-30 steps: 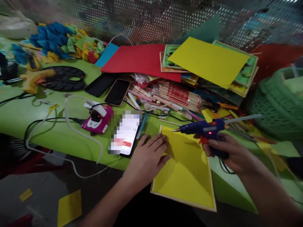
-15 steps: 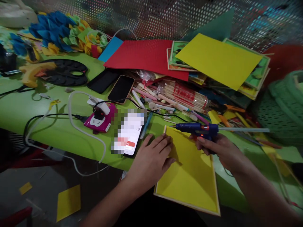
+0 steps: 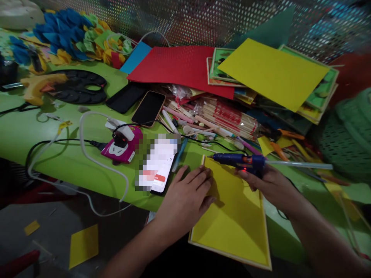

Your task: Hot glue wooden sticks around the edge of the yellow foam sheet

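Note:
A yellow sheet (image 3: 234, 224) with thin pale wooden sticks along its edges lies at the table's front, its near end past the edge. My left hand (image 3: 188, 197) is bent over its left side, fingers pressed on a wooden stick (image 3: 203, 159) whose far end shows beyond them. In my right hand (image 3: 261, 179) is a blue glue gun (image 3: 240, 160), a red light glowing on it and a clear glue stick (image 3: 301, 165) jutting from its back. The nozzle points left, close to the wooden stick's far end; whether it touches, I cannot tell.
A lit phone (image 3: 158, 170) lies left of my left hand, near a magenta power strip (image 3: 123, 148) with looping cables. Behind are a dark phone (image 3: 149, 108), bundled sticks (image 3: 226, 116), red paper (image 3: 179, 69) and framed pieces under yellow paper (image 3: 272, 73). A green basket (image 3: 344, 127) stands right.
The glue gun's nozzle has come slightly lower and nearer the stick's far end. My left hand keeps its place on the sheet's edge. The whole view has shifted a little.

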{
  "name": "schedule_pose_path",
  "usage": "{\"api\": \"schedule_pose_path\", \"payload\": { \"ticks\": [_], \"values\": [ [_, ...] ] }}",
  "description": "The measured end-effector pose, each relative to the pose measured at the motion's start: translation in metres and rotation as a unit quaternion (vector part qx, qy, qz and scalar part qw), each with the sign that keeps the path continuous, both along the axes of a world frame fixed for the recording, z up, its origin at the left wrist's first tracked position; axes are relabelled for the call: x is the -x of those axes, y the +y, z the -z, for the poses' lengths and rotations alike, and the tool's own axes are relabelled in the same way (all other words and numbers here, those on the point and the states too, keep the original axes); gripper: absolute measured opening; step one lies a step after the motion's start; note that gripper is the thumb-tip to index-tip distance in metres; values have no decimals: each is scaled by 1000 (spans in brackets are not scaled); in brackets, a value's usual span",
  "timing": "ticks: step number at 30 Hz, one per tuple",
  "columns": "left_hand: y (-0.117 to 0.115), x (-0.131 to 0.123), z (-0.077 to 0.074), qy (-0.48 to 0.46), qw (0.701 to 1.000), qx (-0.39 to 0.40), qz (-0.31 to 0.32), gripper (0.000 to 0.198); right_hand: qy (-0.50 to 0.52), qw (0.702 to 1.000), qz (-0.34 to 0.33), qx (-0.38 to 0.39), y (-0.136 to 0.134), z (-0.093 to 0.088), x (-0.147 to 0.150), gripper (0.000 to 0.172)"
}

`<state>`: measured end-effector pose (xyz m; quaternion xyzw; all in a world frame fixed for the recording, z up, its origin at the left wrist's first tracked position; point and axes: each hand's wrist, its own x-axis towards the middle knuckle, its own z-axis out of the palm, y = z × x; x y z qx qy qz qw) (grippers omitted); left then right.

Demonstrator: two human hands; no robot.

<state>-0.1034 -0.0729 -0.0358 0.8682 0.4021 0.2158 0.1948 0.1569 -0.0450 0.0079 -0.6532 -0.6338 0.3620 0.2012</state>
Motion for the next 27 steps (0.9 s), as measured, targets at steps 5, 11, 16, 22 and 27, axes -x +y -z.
{"api": "schedule_pose_path", "payload": {
  "ticks": [5,11,16,22,27],
  "values": [
    [0,0,1,0,1000,4,0,36,-13,1000,-14,0,2,-2,4,44],
    [0,-1,2,-5,1000,-6,-2,35,-27,999,-25,4,3,-2,4,42],
    [0,0,3,-1,1000,-9,-3,37,-30,999,-39,-6,4,0,3,44],
    [0,0,3,2,1000,-20,-2,37,-32,999,-39,-13,4,-1,5,49],
    [0,0,4,3,1000,-24,-1,37,-41,998,-40,-10,3,-3,2,49]
  ]
}}
